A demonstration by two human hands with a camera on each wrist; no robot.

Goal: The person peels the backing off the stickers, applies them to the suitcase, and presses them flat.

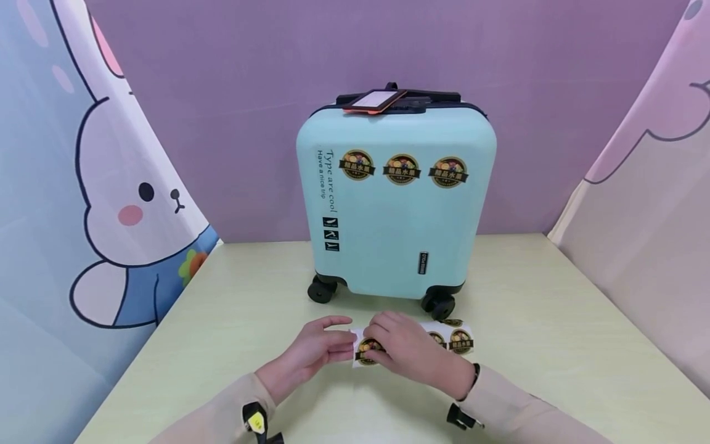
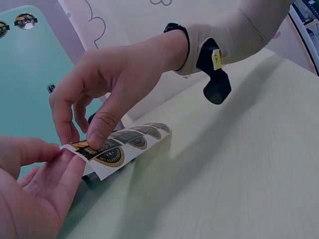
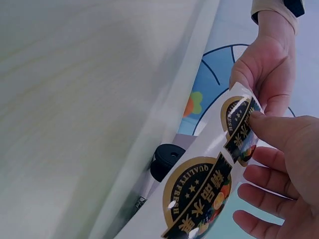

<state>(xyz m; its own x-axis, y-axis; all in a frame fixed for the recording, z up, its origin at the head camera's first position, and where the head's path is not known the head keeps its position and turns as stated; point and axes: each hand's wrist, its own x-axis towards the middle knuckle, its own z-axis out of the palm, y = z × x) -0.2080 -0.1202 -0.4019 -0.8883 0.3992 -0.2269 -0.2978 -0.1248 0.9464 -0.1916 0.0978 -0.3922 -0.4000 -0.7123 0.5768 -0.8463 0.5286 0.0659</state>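
Observation:
A strip of white backing sheet (image 3: 207, 142) bears round black-and-gold fruit stickers. My left hand (image 1: 310, 348) pinches its left end between thumb and fingers. Over that same end, my right hand (image 1: 407, 348) pinches at the edge of the end sticker (image 1: 368, 351) with thumb and fingertips; whether that sticker has lifted cannot be told. The sheet slants up off the table in the left wrist view, and my right hand hides its middle in the head view. Behind both hands stands a mint-green suitcase (image 1: 388, 234) with three matching stickers in a row near its top.
The suitcase rests upright on black wheels (image 1: 439, 303) on the pale wooden table (image 1: 554, 345). An orange-edged card-like thing (image 1: 375, 100) lies on its top by the handle. A purple backdrop (image 1: 222, 123) hangs behind, with printed cloths at both sides.

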